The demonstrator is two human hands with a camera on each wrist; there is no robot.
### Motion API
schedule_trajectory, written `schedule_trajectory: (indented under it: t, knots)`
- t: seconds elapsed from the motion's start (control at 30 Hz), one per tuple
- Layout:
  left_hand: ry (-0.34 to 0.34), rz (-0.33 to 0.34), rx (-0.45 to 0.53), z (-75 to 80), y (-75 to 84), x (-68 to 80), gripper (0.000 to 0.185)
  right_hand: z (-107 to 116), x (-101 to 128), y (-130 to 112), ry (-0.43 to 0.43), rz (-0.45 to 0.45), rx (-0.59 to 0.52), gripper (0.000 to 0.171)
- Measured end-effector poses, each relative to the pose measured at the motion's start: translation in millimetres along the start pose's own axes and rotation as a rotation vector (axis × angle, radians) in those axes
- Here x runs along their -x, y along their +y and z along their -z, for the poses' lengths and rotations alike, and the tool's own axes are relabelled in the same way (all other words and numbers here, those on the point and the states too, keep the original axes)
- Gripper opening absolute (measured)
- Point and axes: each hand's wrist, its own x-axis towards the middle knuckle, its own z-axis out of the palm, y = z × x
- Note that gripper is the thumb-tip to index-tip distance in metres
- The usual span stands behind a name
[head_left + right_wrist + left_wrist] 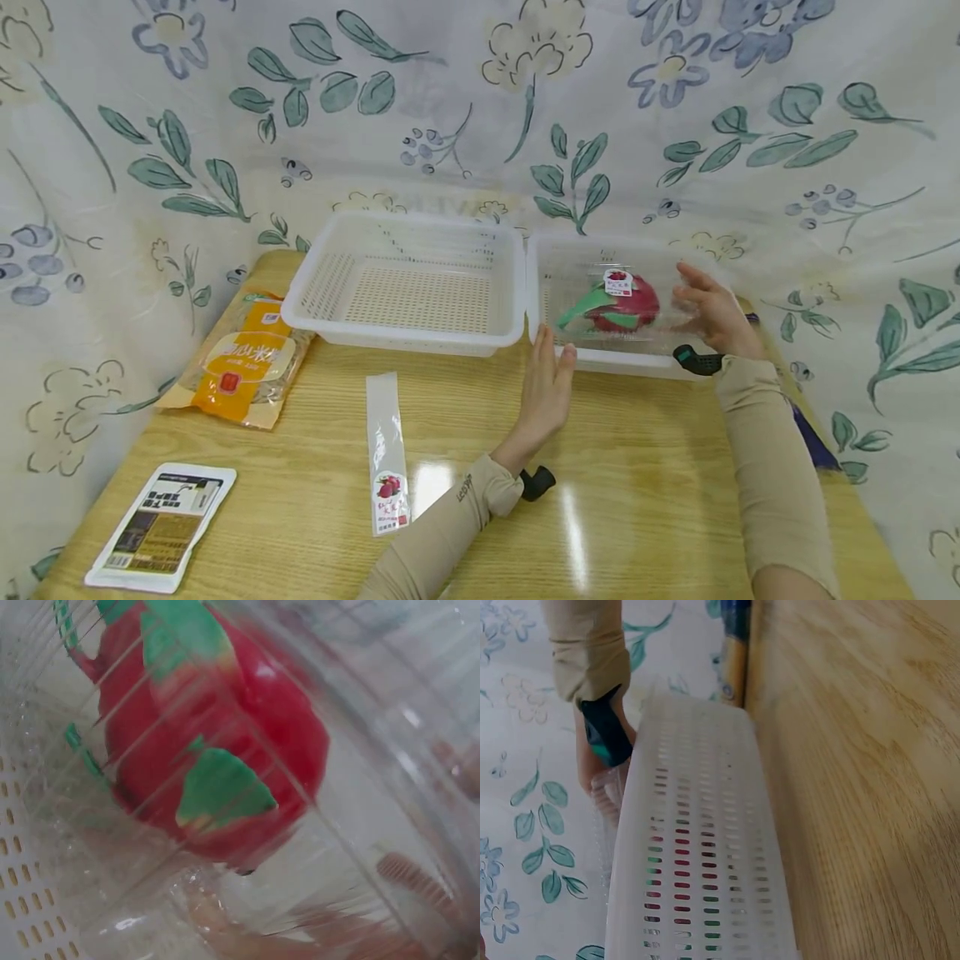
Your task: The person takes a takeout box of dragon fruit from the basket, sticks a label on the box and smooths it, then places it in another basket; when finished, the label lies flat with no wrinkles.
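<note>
A clear plastic clamshell box [660,287] with a red and green dragon fruit [626,310] inside sits in or just over the right white slotted basket [600,358]; I cannot tell which. My right hand [708,312] holds the box's right end. In the right wrist view the dragon fruit [217,750] fills the frame, and fingers [300,937] show through the plastic. My left hand [551,358] is flat with straight fingers at the box's left front corner, by the basket's rim. The left wrist view shows the basket's wall [705,847] and the right hand [600,780] behind it.
A second, empty white basket [408,337] stands to the left, touching the first. On the wooden table lie an orange food packet [243,358], a clear sleeve with a fruit label [386,450] and a white printed packet [161,525]. Flowered cloth hangs all around.
</note>
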Motion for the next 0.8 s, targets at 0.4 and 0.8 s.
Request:
schedule_trajectory:
  t: [0.4,0.8]
  knots:
    - [-0.004,0.01,-0.006,-3.4,-0.5,1.0,0.077,14.6,-17.4,3.0,-0.055,-0.007,0.288,0.063]
    - [0.009,0.005,-0.031,-2.8,-3.3,-0.6,0.073,17.2,-22.1,-4.1,-0.104,-0.04,0.569,0.064]
